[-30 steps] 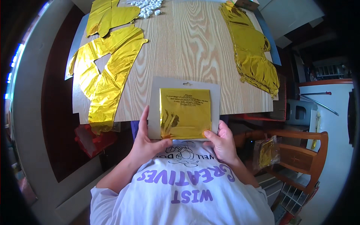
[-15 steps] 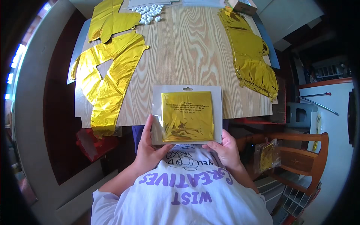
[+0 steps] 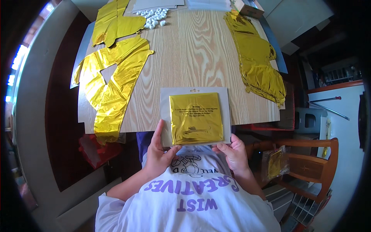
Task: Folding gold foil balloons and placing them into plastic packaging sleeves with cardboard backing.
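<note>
Far left on the wooden table (image 3: 193,50) there's a big flat gold foil balloon (image 3: 110,89), uninflated, its lower end hanging over the near edge, with another gold piece (image 3: 114,21) just above it at the far corner. Next to that sits a little pile of small white bits (image 3: 154,16), too small to tell what they are.

In the middle, the person holds a flat clear packet (image 3: 196,116) by its bottom edge, right over the table's near edge. It's a grey-white rectangle with a hang hole at the top and a square folded gold foil sheet inside, with a small block of dark print near the foil's top. Left hand (image 3: 159,152) pinches the lower left corner, thumb up along the side. Right hand (image 3: 233,154) grips the lower right corner, fingertips on the bottom edge.

Over to the right, another long crumpled gold balloon (image 3: 257,58) runs down the table's right side. Further right, off the table, a wooden chair (image 3: 313,166) has a smaller clear packet with gold foil (image 3: 275,164) on it.
</note>
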Motion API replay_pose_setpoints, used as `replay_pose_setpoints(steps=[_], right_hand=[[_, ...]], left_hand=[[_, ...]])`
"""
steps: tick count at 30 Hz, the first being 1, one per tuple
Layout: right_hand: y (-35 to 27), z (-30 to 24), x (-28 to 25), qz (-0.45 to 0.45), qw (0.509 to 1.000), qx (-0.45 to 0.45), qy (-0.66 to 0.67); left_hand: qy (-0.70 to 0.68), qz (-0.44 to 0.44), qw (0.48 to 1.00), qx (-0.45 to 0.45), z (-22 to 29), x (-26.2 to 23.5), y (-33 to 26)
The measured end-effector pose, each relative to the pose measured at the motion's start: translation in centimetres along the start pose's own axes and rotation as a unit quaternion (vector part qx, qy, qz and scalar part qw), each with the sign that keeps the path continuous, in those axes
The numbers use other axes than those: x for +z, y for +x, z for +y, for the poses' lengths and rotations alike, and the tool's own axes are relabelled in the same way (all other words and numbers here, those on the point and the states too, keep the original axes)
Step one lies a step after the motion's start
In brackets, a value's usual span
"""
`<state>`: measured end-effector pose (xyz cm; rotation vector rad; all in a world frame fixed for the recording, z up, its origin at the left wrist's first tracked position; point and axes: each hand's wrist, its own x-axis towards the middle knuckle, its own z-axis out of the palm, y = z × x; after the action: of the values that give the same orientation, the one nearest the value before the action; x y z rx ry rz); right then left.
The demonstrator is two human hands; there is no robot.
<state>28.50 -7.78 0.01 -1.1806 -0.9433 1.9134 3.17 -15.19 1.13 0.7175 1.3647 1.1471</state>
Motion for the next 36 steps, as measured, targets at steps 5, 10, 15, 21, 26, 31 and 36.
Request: replay_pose_setpoints(steps=[5,10,15,21,26,31,36], right_hand=[[0.6,-0.1,-0.4,0.029,0.999,-0.005,-0.026],[1.6,-2.3,-0.7,0.070,0.960,0.011,-0.272],[0.4,-5.1,1.0,0.156,0.727,-0.140,-0.653],[2.8,-3.9,0.5,0.000,0.644,-0.394,-0.656],[3.8,-2.9,-0.9,-0.027,0.624,-0.409,-0.665],[3.8,-3.3,-0.6,-0.034,0.630,-0.407,-0.661],[4.5,-4.4,-0.8,-0.043,0.658,-0.408,-0.631]], left_hand=[[0.047,0.011,0.999,0.018,0.1,0.4,0.7],[0.476,-0.010,0.879,0.041,4.1,-0.8,1.8],[0.633,0.057,0.736,0.234,6.5,0.1,2.1],[0.574,-0.129,0.707,0.392,2.9,1.1,6.4],[0.563,-0.139,0.688,0.436,1.5,-0.5,7.9],[0.568,-0.156,0.663,0.462,2.2,-1.4,7.7],[0.600,-0.184,0.634,0.452,3.2,-1.7,8.6]])
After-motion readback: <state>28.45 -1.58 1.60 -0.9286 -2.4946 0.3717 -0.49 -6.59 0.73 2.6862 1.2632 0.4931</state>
